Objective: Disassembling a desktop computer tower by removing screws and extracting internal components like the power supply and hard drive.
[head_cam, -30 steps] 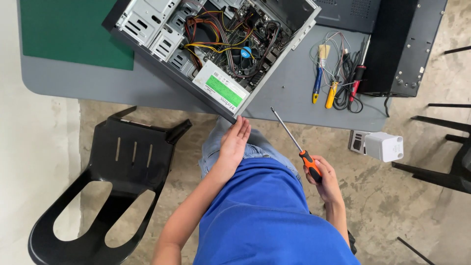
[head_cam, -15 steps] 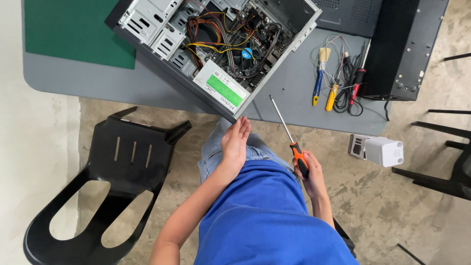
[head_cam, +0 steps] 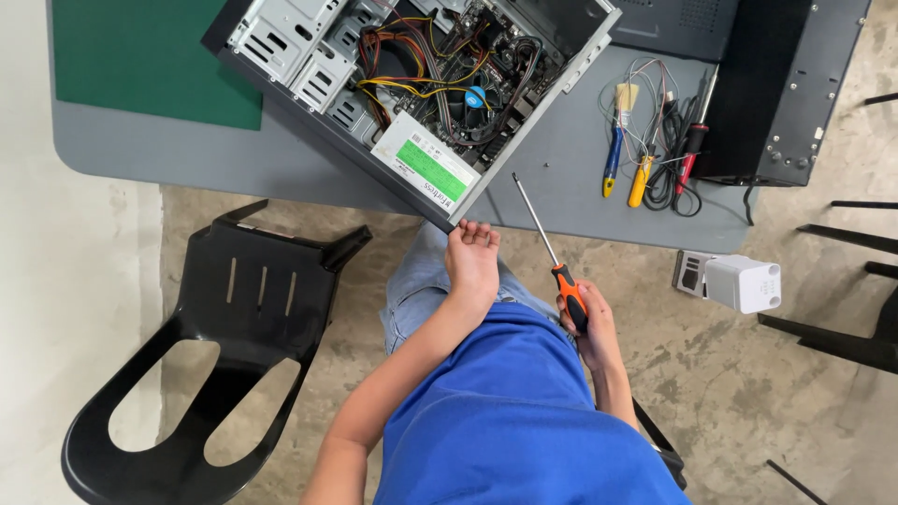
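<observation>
The computer case (head_cam: pixel 412 93) lies on its side on the grey counter (head_cam: pixel 561 178) with the side panel already off, so the drive cages, the bundle of coloured cables, the fan and the grey power supply (head_cam: pixel 426 166) with its green label are all exposed. From here the inside looks fully populated, nothing visibly pulled out, so I would judge the work to be at an early stage, with the opening done and the inner parts untouched. The person's right hand (head_cam: pixel 587 323) has its fingers clamped around the orange and black handle of a long screwdriver (head_cam: pixel 552 262), whose shaft slants up over the counter edge, the tip near the case's corner but not touching it. The left hand (head_cam: pixel 470 257) rests just under that corner, its fingers curled loosely together and holding nothing that I can make out. A tiny screw (head_cam: pixel 545 162) seems to lie on the counter beside the case. Further along sit a small brush, more screwdrivers and coiled leads (head_cam: pixel 655 150), then a dark panel (head_cam: pixel 781 89), and a green mat (head_cam: pixel 154 56) at the other end. On the rough concrete floor (head_cam: pixel 748 393) stand a black plastic chair (head_cam: pixel 220 346) and a small white box (head_cam: pixel 739 281).
</observation>
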